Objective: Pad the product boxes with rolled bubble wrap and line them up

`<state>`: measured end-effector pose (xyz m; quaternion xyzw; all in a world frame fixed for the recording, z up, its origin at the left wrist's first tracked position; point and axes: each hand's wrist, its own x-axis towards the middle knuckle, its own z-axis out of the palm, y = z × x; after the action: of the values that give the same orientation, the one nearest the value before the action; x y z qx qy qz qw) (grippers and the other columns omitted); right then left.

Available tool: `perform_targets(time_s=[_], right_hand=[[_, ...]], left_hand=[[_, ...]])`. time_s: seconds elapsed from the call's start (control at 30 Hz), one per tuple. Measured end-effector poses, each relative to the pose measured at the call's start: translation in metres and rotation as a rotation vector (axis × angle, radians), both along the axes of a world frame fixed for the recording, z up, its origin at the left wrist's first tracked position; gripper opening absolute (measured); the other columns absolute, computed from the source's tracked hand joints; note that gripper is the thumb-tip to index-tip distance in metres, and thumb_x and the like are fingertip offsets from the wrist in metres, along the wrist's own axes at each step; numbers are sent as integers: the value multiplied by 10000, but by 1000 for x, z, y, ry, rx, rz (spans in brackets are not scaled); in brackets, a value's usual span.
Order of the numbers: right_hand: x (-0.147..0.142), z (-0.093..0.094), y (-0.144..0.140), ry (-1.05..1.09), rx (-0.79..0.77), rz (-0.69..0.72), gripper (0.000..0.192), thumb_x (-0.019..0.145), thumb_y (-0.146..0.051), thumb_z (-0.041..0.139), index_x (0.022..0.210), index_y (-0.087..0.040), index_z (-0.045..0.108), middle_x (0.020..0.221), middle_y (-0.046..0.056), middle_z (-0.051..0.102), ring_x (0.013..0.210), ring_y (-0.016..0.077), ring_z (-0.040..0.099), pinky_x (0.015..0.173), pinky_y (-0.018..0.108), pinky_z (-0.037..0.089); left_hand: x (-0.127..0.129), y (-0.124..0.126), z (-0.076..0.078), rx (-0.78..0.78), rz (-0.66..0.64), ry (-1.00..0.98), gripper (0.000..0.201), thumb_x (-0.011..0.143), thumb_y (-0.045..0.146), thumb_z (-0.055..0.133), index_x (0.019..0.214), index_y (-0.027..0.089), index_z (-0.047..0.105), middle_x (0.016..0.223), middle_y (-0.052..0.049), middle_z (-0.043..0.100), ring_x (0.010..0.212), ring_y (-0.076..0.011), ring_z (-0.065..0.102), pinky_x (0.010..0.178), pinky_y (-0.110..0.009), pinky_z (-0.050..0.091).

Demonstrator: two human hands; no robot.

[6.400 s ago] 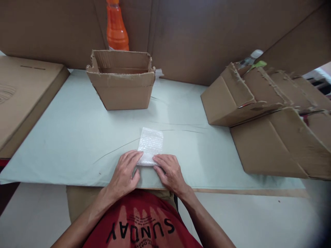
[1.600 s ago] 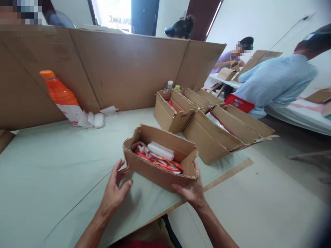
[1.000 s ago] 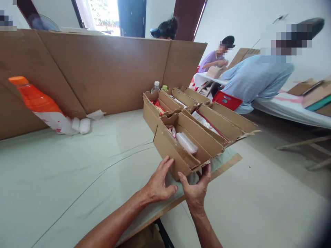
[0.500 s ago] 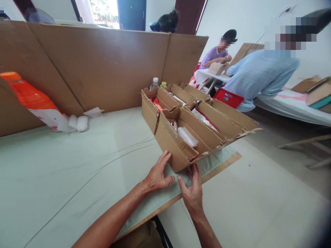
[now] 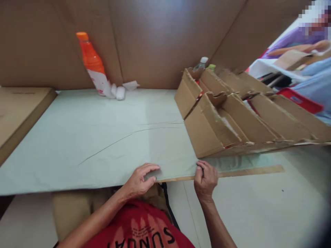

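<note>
My left hand (image 5: 141, 179) curls over the front edge of the pale green paper sheet (image 5: 90, 137) that covers the table, fingers on top. My right hand (image 5: 205, 177) pinches the same edge further right, just in front of the nearest open cardboard box (image 5: 207, 132). That box stands in a row of several open cardboard boxes (image 5: 248, 110) at the table's right, its contents mostly hidden. Neither hand touches a box.
An orange bottle (image 5: 91, 62) leans on the cardboard wall (image 5: 160, 38) at the back, with small white rolls (image 5: 117, 92) beside it. A flat carton (image 5: 18, 110) lies at the left. Another person's arm (image 5: 297, 46) shows at the upper right.
The box I held now stands in the row at the right. Both hands have left it and come back to the sheet's front edge. My view has swung left and down.
</note>
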<state>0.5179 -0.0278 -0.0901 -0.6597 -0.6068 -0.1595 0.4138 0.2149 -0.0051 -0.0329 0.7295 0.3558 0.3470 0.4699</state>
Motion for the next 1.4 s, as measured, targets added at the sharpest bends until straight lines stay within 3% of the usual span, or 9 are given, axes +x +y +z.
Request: perform_targets(time_s=[0.17, 0.37, 0.43, 0.6, 0.73, 1.17, 1.4], right_hand=[[2, -4, 4, -16, 5, 42, 237, 943, -228, 460, 914, -178, 690, 960, 109, 730, 955, 247, 660, 905, 409, 454], [2, -9, 8, -30, 58, 103, 243, 907, -223, 446, 873, -170, 680, 928, 115, 721, 924, 258, 667, 916, 435, 459], [3, -11, 9, -32, 70, 107, 242, 888, -211, 442, 869, -168, 679, 915, 113, 716, 922, 262, 665, 922, 444, 456], [5, -18, 14, -37, 86, 121, 241, 850, -207, 430, 854, -168, 668, 883, 110, 703, 930, 273, 661, 916, 452, 455], [2, -19, 16, -18, 81, 95, 245, 829, -207, 418, 842, -168, 660, 887, 116, 709, 947, 280, 667, 933, 462, 456], [-11, -2, 10, 7, -35, 46, 250, 807, -236, 394, 814, -184, 638, 923, 134, 707, 956, 271, 635, 924, 444, 443], [-10, 2, 1, -51, 0, -13, 290, 915, -218, 405, 900, -178, 692, 983, 104, 745, 970, 238, 636, 903, 386, 433]], left_hand=[[-5, -22, 0, 145, 110, -30, 270, 835, 116, 553, 1056, 146, 705, 1006, -105, 758, 942, -197, 703, 856, -328, 566], [3, -47, -13, 241, 158, -24, 281, 792, 124, 560, 1028, 161, 708, 996, -104, 750, 1003, -237, 662, 926, -399, 545], [3, -63, -14, 277, 135, -7, 273, 798, 126, 549, 1013, 155, 714, 997, -109, 753, 995, -239, 665, 931, -399, 539], [-4, -96, -14, 337, -60, 173, 252, 822, 127, 541, 995, 142, 723, 919, -94, 751, 854, -205, 688, 851, -335, 535], [-9, -108, -15, 320, -94, 209, 254, 816, 132, 557, 1006, 143, 726, 909, -91, 753, 843, -214, 690, 821, -327, 528], [-17, -117, -4, 313, -43, 177, 241, 842, 126, 519, 970, 167, 719, 871, -72, 749, 805, -205, 687, 789, -323, 532], [-13, -97, 15, 324, 30, 22, 202, 867, 114, 540, 971, 179, 701, 815, -52, 735, 743, -180, 673, 700, -301, 520]])
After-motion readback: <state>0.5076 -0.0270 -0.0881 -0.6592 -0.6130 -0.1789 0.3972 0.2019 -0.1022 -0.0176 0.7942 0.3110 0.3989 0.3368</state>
